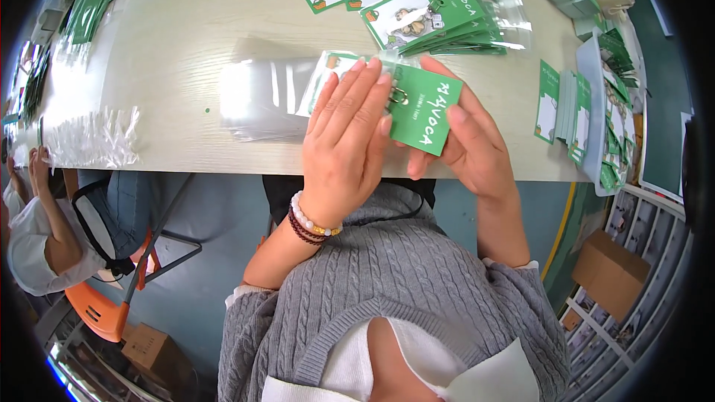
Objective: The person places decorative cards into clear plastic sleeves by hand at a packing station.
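While pressed flat under the left hand (pixel 345 134), green card (pixel 428 108) at the table (pixel 171 37) edge, pinched by the right hand (pixel 465 138); probably sliding into the clear sleeve (pixel 261 97). Next: steady push, sleeve mouth held open. Finished packs (pixel 436 18) beyond.

Free room and obstacles on the table (pixel 186 22). Open wood spans the left-centre, from the far edge down to the clear sleeves (pixel 261 97) lying mid-table. A bag pile (pixel 93 138) blocks the near left corner; green packs (pixel 93 4) line the left edge. Carded charms (pixel 424 15) crowd the far centre. Card stacks (pixel 562 108) and a tray (pixel 607 115) close the right edge. A bare strip runs along the near edge between the bag pile and the left hand (pixel 346 141).
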Demonstrator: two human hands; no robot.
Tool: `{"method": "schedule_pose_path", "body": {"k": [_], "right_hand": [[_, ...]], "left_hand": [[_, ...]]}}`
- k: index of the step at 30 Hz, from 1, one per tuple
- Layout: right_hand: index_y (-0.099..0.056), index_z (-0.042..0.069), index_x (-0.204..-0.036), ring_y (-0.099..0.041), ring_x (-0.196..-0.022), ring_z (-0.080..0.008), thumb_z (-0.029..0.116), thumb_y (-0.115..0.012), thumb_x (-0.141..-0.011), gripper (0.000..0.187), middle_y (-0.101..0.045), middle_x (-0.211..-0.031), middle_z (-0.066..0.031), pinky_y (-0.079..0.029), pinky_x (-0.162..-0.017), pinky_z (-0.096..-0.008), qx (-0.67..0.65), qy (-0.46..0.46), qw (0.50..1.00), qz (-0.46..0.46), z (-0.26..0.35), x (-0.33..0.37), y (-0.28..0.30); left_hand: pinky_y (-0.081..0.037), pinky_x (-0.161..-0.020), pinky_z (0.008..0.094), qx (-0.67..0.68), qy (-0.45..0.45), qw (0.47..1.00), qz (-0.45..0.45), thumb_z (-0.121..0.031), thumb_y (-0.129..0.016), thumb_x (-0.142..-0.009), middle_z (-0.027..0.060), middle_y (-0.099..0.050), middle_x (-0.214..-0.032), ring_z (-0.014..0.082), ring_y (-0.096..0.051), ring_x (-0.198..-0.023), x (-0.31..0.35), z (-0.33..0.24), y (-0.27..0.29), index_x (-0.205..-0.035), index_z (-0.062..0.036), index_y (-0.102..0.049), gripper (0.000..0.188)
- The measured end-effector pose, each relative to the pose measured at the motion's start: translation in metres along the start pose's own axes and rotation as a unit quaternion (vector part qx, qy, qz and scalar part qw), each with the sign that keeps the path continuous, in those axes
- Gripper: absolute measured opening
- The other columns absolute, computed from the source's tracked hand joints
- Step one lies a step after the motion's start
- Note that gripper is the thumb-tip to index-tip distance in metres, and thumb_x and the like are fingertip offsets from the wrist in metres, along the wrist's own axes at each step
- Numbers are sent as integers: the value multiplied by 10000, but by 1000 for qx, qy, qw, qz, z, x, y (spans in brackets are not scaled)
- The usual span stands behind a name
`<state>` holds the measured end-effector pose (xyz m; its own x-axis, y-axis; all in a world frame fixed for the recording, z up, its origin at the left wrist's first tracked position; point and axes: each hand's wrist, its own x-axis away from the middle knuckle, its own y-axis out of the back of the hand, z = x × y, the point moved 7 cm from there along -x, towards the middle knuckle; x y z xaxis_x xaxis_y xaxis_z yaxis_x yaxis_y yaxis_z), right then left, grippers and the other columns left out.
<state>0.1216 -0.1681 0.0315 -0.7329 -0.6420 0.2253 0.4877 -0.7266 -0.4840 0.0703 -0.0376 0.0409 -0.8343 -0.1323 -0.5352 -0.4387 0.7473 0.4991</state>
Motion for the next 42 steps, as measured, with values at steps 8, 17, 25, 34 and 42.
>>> {"method": "schedule_pose_path", "body": {"k": [8,17,25,34,42], "right_hand": [[-444,62,-1297,-575,-780,-90,287,-467,-1003,371,-588,-953,-34,-476,-638,-226,21,-66,996,-49,-32,-4,15],[-537,-1,-1086,-605,-905,-128,187,-569,-929,247,-617,-1006,-53,-499,-790,-267,210,-75,975,-4,-14,-34,18],[-574,9,-901,-685,-725,-194,254,-523,-969,260,-561,-675,-23,-547,-632,-246,638,269,722,13,134,-38,-8],[-580,-8,-984,-697,-709,-173,304,-573,-923,318,-617,-800,-54,-537,-546,-227,584,-137,800,-7,129,-94,49],[-606,28,-1055,-582,-482,-103,304,-590,-898,318,-637,-728,-55,-470,-408,-229,720,-177,671,-17,211,-151,127]], "left_hand": [[-356,-1055,453,21,-83,996,31,-90,-602,-841,176,-550,-1290,317,-520,-1222,0,-30,-12,-1211,27,-572,390],[-310,-1082,476,20,-133,989,59,-116,-656,-778,195,-516,-1333,343,-473,-1270,5,-49,-26,-1256,6,-533,508],[-258,-1118,464,-2,-135,991,5,-152,-548,-855,189,-455,-1399,325,-433,-1309,14,-44,-15,-1304,-110,-502,453],[-226,-1101,524,-50,-40,994,93,-262,-652,-835,256,-336,-1443,398,-337,-1339,-23,-18,-25,-1397,7,-358,690],[-268,-1083,515,-162,-25,977,135,-438,-530,-912,223,-397,-1399,350,-404,-1281,-45,2,-64,-1343,18,-417,638]]}}
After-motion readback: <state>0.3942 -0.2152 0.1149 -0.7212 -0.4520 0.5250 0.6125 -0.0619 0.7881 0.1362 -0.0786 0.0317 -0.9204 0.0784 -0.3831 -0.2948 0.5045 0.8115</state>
